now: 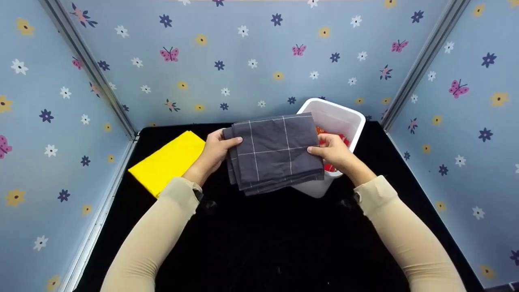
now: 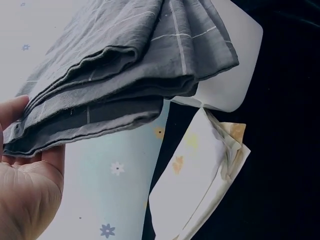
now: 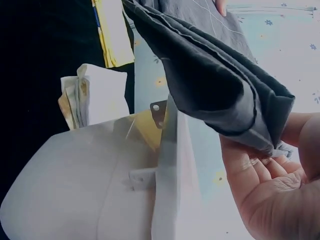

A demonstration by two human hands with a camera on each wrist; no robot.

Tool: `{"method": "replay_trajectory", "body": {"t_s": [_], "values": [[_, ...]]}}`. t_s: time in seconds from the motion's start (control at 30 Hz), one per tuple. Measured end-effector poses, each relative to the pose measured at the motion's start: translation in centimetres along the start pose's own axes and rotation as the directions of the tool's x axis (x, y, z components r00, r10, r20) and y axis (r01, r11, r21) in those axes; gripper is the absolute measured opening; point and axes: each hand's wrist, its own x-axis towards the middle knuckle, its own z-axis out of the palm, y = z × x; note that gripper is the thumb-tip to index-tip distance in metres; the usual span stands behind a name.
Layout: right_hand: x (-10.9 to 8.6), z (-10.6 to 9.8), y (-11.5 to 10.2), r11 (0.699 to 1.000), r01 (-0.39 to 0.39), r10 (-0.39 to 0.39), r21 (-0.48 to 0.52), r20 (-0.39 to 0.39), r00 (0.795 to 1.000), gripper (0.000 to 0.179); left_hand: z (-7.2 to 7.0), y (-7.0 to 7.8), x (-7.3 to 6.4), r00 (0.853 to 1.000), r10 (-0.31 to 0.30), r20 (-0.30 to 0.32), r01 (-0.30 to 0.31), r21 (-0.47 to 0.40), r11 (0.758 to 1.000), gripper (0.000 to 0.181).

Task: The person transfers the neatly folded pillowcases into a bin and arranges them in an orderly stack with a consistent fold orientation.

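Note:
A folded dark grey cloth (image 1: 275, 152) with thin white grid lines is held up in the air between both hands. My left hand (image 1: 213, 152) pinches its left edge, thumb on top and fingers beneath. At the right edge, my right hand (image 1: 334, 152) pinches it the same way. Several stacked layers show along the cloth's edge in the left wrist view. Behind and below its right part stands a white bin (image 1: 357, 121), partly hidden by the cloth. Red patterned fabric (image 1: 330, 167) lies inside the bin.
A folded yellow cloth (image 1: 170, 162) lies on the black table surface (image 1: 259, 243) at the left. Beside the bin lies a folded whitish patterned cloth (image 2: 190, 175), hidden in the head view. Flower-patterned walls (image 1: 251, 48) enclose the table at the back and sides.

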Motion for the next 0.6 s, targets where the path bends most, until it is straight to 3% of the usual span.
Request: {"method": "replay_trajectory", "body": {"t_s": [0.4, 0.6], "values": [[-0.3, -1.4, -0.9, 0.996, -0.036, 0.032, 0.076, 0.045, 0.998, 0.026, 1.1, 0.4, 0.9, 1.0, 0.013, -0.011, -0.012, 0.041, 0.999, 0.02], [-0.6, -2.1, -1.3, 0.998, -0.013, 0.013, 0.061, 0.002, 1.0, 0.025, 1.7, 0.4, 1.0, 1.0, 0.001, -0.023, 0.001, 0.059, 0.998, 0.019]]}}
